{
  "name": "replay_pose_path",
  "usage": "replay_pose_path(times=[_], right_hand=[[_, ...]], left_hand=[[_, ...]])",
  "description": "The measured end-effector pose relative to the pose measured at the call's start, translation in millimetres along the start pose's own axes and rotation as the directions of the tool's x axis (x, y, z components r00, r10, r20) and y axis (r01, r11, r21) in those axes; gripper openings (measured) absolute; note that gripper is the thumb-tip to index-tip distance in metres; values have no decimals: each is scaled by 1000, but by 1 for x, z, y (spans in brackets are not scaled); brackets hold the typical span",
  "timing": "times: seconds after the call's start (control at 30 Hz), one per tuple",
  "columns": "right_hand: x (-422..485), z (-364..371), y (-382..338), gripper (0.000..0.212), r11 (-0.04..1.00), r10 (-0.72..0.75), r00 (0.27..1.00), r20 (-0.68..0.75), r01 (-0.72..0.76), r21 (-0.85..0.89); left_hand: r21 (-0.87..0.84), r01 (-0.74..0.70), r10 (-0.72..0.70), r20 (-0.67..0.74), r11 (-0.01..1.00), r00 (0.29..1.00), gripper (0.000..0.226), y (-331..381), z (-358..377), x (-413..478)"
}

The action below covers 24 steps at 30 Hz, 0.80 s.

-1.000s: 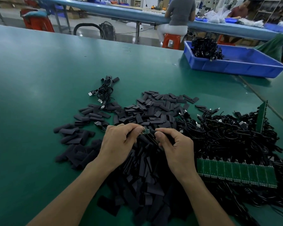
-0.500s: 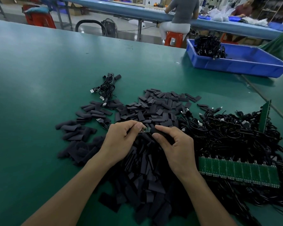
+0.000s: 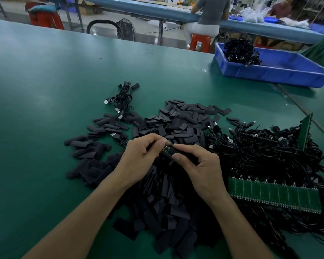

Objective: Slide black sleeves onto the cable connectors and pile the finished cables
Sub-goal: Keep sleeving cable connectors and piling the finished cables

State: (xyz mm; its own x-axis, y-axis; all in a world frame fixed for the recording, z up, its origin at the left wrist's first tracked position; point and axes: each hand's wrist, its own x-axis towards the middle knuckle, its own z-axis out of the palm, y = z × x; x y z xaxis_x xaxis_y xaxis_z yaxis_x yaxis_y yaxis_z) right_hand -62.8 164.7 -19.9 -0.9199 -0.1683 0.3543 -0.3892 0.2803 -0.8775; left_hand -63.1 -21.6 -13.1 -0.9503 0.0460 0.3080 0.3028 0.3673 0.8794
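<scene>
Green worktop (image 3: 45, 94) is carrying loose sleeves (image 3: 178, 124) while, above them, the left hand (image 3: 140, 156) is pinching the cable connector (image 3: 165, 148) and the right hand (image 3: 200, 169) is pinching a black sleeve (image 3: 176, 151), its long axis running left-right, mouth meeting the connector.

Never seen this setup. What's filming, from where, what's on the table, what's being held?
No machine here: a person works with bare hands, filmed by a wide-angle camera on their head, looking forward and down. The left hand pinches a cable's connector, a small green board; the right hand pinches a black sleeve at its end, seemingly to slide it on. On the green table lie loose sleeves, a tangle of black cables, green circuit-board strips and a small cable bunch, perhaps the finished pile. A blue tray further back holds more cables.
</scene>
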Motion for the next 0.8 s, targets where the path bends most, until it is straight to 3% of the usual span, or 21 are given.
replay_pose_path(times=[0.3, 0.5, 0.8], right_hand=[[-1, 5, 0, 31, 994, -30, 999, -45, 25, -105], [-2, 3, 0, 24, 992, -40, 992, -119, 25, -121], [-1, 2, 1, 15, 992, -40, 993, -115, 27, -119]], left_hand=[[-1, -15, 15, 31, 1000, 999, 16, 1, 8, -2], [235, 1, 15, -64, 972, 998, 31, -1, 7, -1], [200, -4, 7, -13, 980, 1000, 30, -3, 5, 0]])
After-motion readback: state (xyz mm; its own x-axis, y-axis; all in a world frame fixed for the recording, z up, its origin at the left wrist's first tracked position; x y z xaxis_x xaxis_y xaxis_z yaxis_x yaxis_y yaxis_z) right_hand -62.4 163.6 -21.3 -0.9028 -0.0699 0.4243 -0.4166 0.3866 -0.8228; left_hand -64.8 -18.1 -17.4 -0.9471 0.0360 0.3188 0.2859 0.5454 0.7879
